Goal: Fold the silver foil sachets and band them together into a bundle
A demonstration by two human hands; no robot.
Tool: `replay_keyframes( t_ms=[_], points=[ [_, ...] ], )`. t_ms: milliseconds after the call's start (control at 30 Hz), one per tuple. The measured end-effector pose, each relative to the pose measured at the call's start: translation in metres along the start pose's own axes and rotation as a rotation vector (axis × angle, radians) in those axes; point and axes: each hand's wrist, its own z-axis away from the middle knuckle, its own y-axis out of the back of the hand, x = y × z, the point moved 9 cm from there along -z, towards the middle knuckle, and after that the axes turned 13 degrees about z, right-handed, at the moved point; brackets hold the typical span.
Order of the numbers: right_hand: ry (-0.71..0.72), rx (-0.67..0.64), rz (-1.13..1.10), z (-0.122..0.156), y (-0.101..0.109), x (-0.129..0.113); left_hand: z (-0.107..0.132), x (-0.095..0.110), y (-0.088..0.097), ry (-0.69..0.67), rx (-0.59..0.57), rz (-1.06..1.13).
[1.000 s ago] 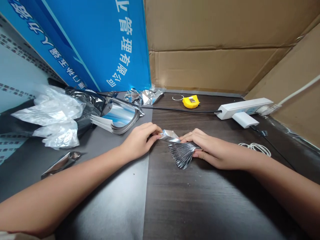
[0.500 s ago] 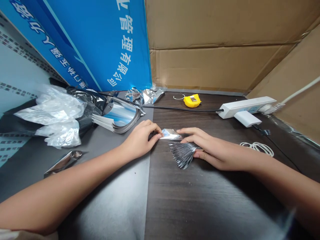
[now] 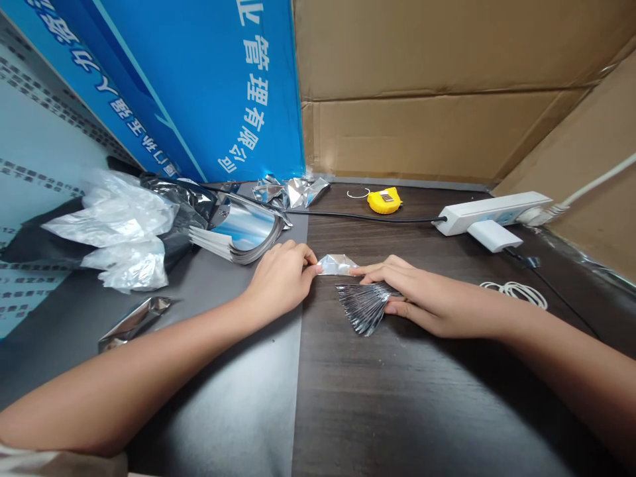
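White characters on the blue board (image 3: 209, 79) include "管理有限公司". The left hand (image 3: 283, 275) pinches 1 foil piece (image 3: 338, 265); the right hand (image 3: 415, 291) clamps a foil fan (image 3: 362, 309), forefinger on the piece.

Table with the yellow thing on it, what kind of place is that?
Probably a makeshift work corner: cardboard walls the table, a tape measure and a power strip lie there, and the right hand holds silvery strips.
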Motion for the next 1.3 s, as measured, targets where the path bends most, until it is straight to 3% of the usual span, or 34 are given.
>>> replay_keyframes(
  t_ms=[233, 433, 600, 733, 833, 1033, 1300],
  points=[
    [0.02, 0.043, 0.012, 0.0, 0.0, -0.002, -0.001, -0.005, -0.002, 0.029, 0.024, 0.077],
    [0.054, 0.121, 0.032, 0.0, 0.0, -0.002, 0.0, -0.003, -0.002, -0.042, 0.062, 0.213],
    [-0.05, 0.201, 0.074, 0.002, 0.0, 0.005, 0.0, 0.004, -0.002, -0.213, 0.07, 0.452],
    [-0.07, 0.249, 0.151, 0.002, 0.0, 0.007, 0.005, 0.019, 0.001, -0.403, 0.072, 0.425],
    [-0.015, 0.241, 0.144, -0.001, -0.001, 0.002, 0.008, 0.024, 0.001, -0.463, 0.058, 0.425],
    [0.005, 0.239, 0.121, -0.008, 0.0, -0.005, 0.008, 0.027, 0.0, -0.495, 0.031, 0.456],
    [0.023, 0.221, 0.05, -0.012, -0.002, -0.009, 0.007, 0.026, -0.005, -0.422, -0.038, 0.454]
  ],
)
